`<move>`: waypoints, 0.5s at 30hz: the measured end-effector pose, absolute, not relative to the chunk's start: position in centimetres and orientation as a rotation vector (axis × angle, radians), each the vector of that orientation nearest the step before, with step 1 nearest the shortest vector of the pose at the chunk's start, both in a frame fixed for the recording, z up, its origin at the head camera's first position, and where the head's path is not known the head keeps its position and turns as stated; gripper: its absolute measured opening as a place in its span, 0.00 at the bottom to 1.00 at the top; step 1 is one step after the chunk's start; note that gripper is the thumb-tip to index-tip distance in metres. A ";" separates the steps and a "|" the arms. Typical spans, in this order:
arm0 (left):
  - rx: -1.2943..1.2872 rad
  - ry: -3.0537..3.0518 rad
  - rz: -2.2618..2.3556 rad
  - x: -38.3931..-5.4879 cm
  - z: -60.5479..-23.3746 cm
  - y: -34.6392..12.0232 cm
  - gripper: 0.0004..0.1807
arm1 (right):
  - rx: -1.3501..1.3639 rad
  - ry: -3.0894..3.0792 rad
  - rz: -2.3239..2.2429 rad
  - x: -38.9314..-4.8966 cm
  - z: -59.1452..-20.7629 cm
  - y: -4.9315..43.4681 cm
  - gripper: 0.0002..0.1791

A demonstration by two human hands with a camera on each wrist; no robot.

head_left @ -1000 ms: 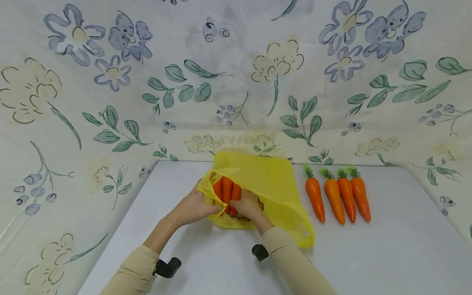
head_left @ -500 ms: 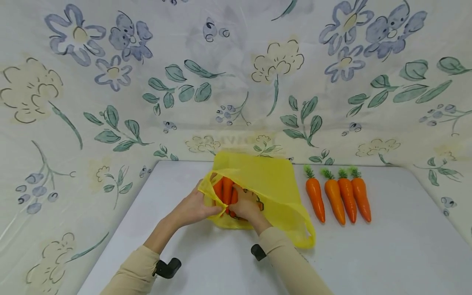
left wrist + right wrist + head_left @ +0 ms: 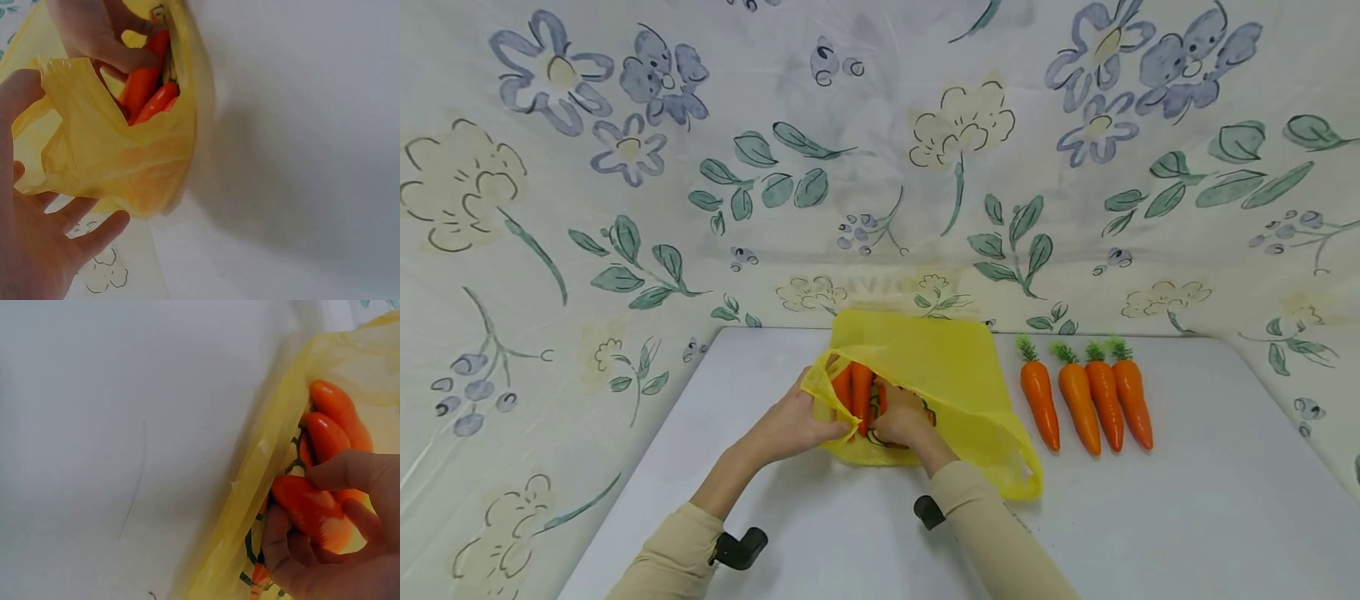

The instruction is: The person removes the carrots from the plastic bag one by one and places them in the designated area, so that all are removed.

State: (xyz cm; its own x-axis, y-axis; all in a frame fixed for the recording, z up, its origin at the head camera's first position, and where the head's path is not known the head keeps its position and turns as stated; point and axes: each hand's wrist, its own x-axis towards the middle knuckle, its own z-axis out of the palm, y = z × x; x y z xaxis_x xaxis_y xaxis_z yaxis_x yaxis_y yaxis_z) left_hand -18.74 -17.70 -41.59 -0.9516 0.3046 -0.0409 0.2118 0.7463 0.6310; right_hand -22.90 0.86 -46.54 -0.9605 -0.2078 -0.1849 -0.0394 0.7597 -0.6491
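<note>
Basically, we've got the right hand (image 3: 906,421) inside the mouth of the yellow plastic bag (image 3: 917,342), holding one carrot (image 3: 312,509). Grip is narrow: thumb on one side, fingers curled along the other, carrot sitting right between them, tip toward the bag's near wall. Its leafy end we can't see. Two more carrots (image 3: 340,415) lie in the bag just beyond the thumb. Left hand (image 3: 793,423) we mark as pinching the bag's rim at the left, just beside the right hand. Outside, four leafy-topped carrots (image 3: 1102,408) lie on the white table (image 3: 1210,500), right of the bag, well apart from both hands. Behind, we see a floral sheet (image 3: 865,179).
</note>
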 end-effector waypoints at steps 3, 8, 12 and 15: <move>0.415 2.804 0.987 -18.7 -41.6 -17.7 0.54 | -0.210 2.704 -1.000 -23.0 -46.5 1.0 0.40; 0.423 2.805 0.985 -18.7 -41.5 -17.7 0.53 | -0.281 2.725 -0.991 -22.9 -46.3 1.3 0.36; 0.422 2.804 0.988 -18.7 -41.5 -17.7 0.53 | -0.317 2.689 -1.026 -22.6 -45.8 1.7 0.18; 0.433 2.809 0.983 -18.8 -41.5 -17.7 0.53 | -0.283 2.637 -1.072 -22.4 -45.4 2.0 0.10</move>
